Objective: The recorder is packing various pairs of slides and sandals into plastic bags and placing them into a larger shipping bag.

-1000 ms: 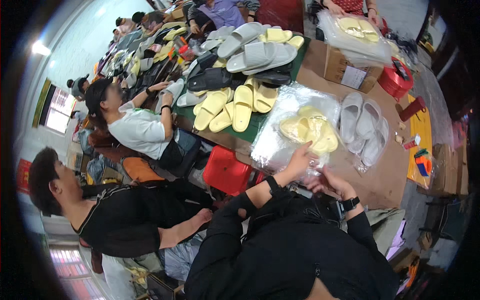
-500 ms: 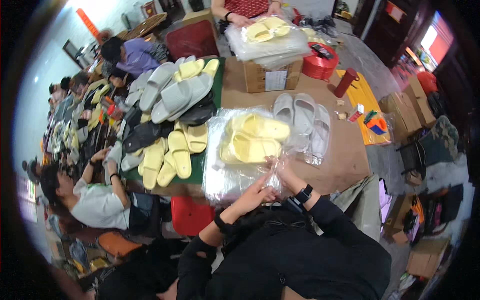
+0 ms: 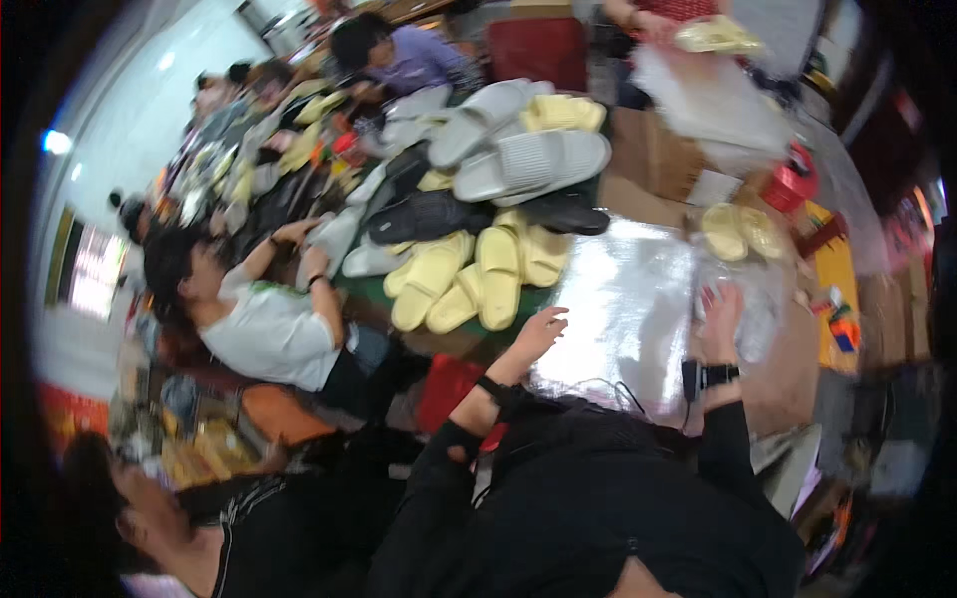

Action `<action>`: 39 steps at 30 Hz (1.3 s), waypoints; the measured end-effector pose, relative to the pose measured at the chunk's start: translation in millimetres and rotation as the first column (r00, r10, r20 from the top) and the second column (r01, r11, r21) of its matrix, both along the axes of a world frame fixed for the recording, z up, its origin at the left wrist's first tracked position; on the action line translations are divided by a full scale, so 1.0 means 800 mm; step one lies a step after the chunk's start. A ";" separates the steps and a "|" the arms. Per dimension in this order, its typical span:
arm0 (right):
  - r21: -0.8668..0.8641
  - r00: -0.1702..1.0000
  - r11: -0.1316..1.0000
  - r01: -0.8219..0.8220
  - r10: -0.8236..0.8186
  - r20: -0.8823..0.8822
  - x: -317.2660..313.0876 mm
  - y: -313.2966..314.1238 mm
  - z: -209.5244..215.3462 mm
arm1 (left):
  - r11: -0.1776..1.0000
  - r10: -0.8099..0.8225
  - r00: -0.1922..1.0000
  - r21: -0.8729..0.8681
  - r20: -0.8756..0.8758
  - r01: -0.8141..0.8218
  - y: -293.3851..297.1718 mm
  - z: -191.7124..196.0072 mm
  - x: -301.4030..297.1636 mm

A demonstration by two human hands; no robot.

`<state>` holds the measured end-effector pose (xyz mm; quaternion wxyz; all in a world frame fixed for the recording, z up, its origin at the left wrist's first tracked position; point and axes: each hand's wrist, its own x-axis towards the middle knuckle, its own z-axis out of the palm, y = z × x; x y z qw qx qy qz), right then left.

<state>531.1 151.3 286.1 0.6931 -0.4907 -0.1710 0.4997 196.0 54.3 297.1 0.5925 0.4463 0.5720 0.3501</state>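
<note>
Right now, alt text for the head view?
The wearer's left hand and right hand, both open and seemingly empty, flank shiny plastic sheeting on a worktable. Grey, yellow and black slippers lie piled ahead-left; two yellow slippers lie beyond the right hand.

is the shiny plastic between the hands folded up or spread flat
Spread flat: the shiny plastic lies as a broad rectangle between the left hand and the right hand.

Glossy plastic sheeting [image 3: 633, 299] lies flat — pale yellow slippers [image 3: 726, 237] just beside its far right corner.

Left hand [image 3: 543, 334] near seemingly plastic sheets [image 3: 630, 309]
</note>
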 end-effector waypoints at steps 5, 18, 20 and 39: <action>-0.287 0.815 0.839 -0.462 0.530 0.237 -0.097 -0.096 -0.005 | 0.842 0.539 0.832 0.036 -0.131 -0.539 0.023 -0.023 -0.067; -0.426 0.489 0.581 -0.694 0.814 0.313 -0.169 -0.146 -0.009 | 0.446 0.892 0.348 0.444 -0.288 -0.777 0.098 -0.009 -0.235; -0.448 0.515 0.615 -0.650 0.789 0.336 -0.156 -0.155 -0.018 | 0.568 0.815 0.531 0.498 -0.232 -0.655 0.130 0.014 -0.207; -0.387 0.575 0.894 -0.225 0.442 0.689 -0.098 -0.276 -0.085 | 0.930 0.364 0.895 -0.057 0.259 -0.362 0.439 0.069 -0.219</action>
